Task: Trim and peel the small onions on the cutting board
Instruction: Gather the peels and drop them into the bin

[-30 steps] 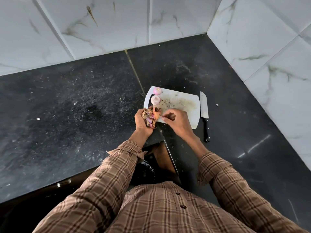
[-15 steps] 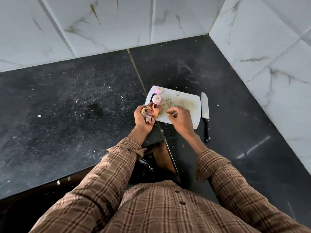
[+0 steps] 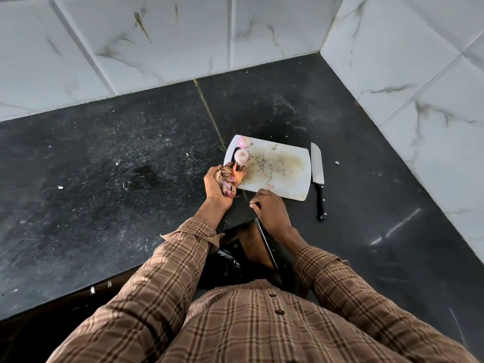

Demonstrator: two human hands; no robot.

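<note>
Right hand point(image 3: 269, 209) withdrawn off cutting board point(image 3: 288, 179) to near edge.

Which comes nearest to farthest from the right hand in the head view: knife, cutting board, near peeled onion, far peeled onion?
From the right hand:
1. Cutting board, just ahead of the knuckles.
2. Knife, to the right, off the board.
3. Near peeled onion, board's left edge.
4. Far peeled onion, board's far-left corner.

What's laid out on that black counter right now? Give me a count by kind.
Peeled onions on the cutting board: 2
Cutting board: 1
Knife: 1
Handful of onion skins in the left hand: 1
Total: 5
</note>
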